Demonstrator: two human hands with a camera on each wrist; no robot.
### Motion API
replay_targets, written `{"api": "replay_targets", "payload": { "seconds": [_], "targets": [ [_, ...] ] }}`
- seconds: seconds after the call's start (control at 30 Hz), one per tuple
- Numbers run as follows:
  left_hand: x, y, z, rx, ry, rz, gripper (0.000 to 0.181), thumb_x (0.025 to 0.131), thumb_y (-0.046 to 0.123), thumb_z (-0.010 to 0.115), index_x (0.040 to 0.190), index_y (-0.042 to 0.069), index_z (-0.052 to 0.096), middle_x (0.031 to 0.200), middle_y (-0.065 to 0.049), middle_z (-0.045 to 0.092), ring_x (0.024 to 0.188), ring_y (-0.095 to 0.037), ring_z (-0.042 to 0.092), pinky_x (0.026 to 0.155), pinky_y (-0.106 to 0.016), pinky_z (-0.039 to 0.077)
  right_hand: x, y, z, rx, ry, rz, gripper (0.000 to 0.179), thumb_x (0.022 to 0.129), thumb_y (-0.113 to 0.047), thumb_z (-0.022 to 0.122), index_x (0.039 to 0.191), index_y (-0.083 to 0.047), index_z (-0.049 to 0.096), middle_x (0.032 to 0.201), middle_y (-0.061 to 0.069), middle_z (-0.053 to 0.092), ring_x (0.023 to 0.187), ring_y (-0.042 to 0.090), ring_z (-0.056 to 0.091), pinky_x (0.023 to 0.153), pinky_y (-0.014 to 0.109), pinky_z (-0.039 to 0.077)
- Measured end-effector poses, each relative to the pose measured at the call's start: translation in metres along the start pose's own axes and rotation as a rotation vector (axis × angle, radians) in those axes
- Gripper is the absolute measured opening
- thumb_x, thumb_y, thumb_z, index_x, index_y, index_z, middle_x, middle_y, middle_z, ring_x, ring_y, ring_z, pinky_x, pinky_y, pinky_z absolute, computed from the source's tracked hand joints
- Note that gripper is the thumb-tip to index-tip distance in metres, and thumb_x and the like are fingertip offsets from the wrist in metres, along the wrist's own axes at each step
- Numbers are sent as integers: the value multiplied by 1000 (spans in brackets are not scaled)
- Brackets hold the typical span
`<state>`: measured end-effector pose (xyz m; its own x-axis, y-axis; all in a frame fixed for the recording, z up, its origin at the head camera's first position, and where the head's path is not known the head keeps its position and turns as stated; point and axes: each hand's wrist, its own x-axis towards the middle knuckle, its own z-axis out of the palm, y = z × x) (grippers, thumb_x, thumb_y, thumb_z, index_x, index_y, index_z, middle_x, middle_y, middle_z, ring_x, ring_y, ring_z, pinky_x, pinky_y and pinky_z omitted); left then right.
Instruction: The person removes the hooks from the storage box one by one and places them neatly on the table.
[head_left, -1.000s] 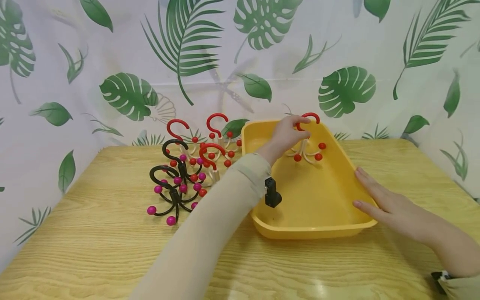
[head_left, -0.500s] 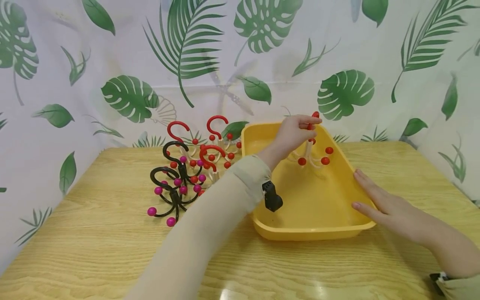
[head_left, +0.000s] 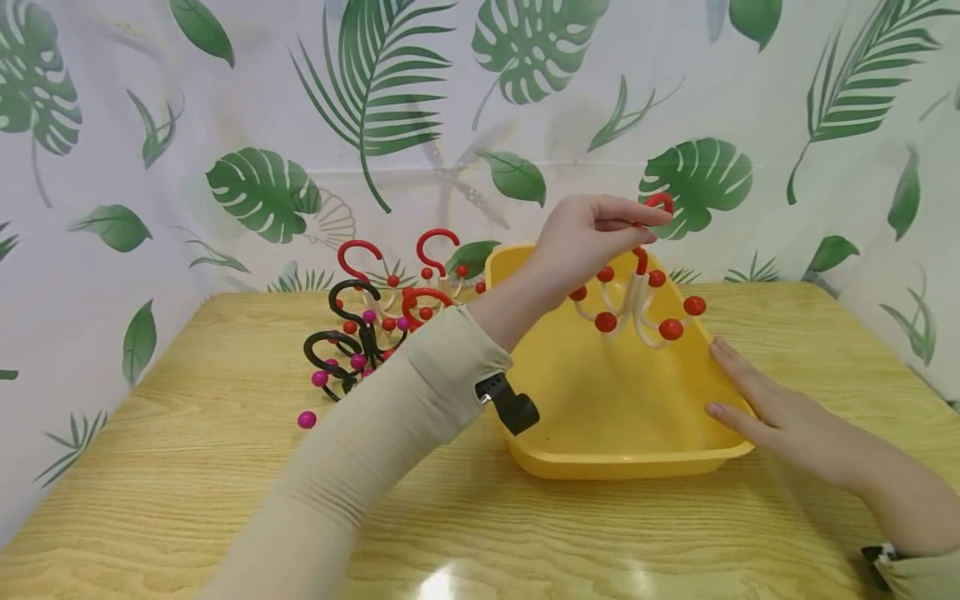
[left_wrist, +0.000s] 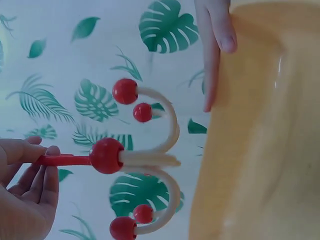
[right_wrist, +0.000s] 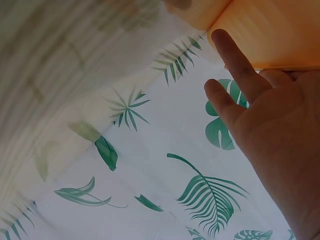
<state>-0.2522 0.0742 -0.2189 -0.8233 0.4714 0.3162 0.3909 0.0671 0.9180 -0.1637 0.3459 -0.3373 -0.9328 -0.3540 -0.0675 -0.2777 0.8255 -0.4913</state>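
My left hand (head_left: 588, 233) pinches the red hook top of a cream multi-arm hook hanger (head_left: 637, 296) between fingers and thumb. The hanger hangs upright over the far part of the yellow plastic basin (head_left: 607, 400), its curved arms ending in red balls. Up close in the left wrist view, the fingers curl at the red hook (left_wrist: 70, 160), well away from the balls. On the basin's right side rests my right hand (head_left: 787, 425), thumb and index finger at the rim. Its other fingers stretch out straight beside the outer wall in the right wrist view.
Left of the basin stand several more hangers: cream ones with red hooks (head_left: 360, 250) and black ones (head_left: 351, 292) with magenta balls, partly behind my left sleeve. The wooden table (head_left: 150, 483) ends at a leaf-print cloth (head_left: 450, 100).
My left hand has lifted the red-topped hanger from low in the basin and moved it right and toward me. The right hand has stayed at the rim.
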Motion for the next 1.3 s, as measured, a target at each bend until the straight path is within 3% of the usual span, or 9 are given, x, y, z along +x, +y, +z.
{"api": "replay_targets", "payload": {
  "seconds": [0.07,0.13,0.4,0.53,0.77,0.93,1.07,1.3],
  "targets": [
    [-11,8,-6,-21,-25,34,23,90,5,65,112,5,71,103,2,70,91,-8,64,79,-15,49,0,0,0,6,-1,-2,76,100,-42,47,154,-26,-4,159,12,-3,136,53,13,97,73,19],
    [-22,14,-12,-39,-40,51,23,90,4,65,112,4,70,104,0,70,92,-9,65,82,-18,50,0,1,0,6,4,-5,76,99,-42,48,154,-26,-3,159,12,-2,136,53,14,97,73,19],
    [-64,24,-38,-82,-38,144,26,87,-1,66,113,-1,68,107,-7,70,93,-15,66,83,-31,53,-1,1,2,6,19,-19,78,99,-41,49,154,-25,-4,159,11,-4,137,51,10,99,72,16],
    [-84,24,-53,-67,-19,135,29,87,-3,66,115,-1,67,108,-6,68,96,-17,65,84,-31,53,-2,1,2,24,14,-23,77,99,-39,49,153,-25,-4,159,11,-5,138,51,8,99,73,15],
    [-120,14,-82,10,50,106,33,87,0,68,119,5,65,108,-5,68,101,-18,63,84,-34,53,1,-2,2,42,-4,-14,77,100,-39,47,153,-24,-7,158,13,-9,136,54,7,97,74,16],
    [-142,1,-99,61,112,51,31,87,4,69,117,9,66,107,-5,68,100,-18,64,84,-34,53,1,-3,1,50,-6,-22,76,101,-38,47,153,-23,-7,158,13,-10,137,53,5,98,74,14],
    [-152,-10,-108,75,143,27,29,86,6,70,116,9,67,107,-5,69,98,-20,65,79,-31,54,0,-2,1,54,-3,-31,76,101,-37,46,153,-22,-7,158,13,-10,137,52,4,99,74,13],
    [-166,-29,-119,94,130,23,30,88,5,68,118,7,65,109,-7,68,98,-22,66,73,-28,55,0,-2,2,55,-2,-33,77,101,-37,46,153,-21,-7,158,12,-11,138,50,2,100,73,11]
  ]
}}
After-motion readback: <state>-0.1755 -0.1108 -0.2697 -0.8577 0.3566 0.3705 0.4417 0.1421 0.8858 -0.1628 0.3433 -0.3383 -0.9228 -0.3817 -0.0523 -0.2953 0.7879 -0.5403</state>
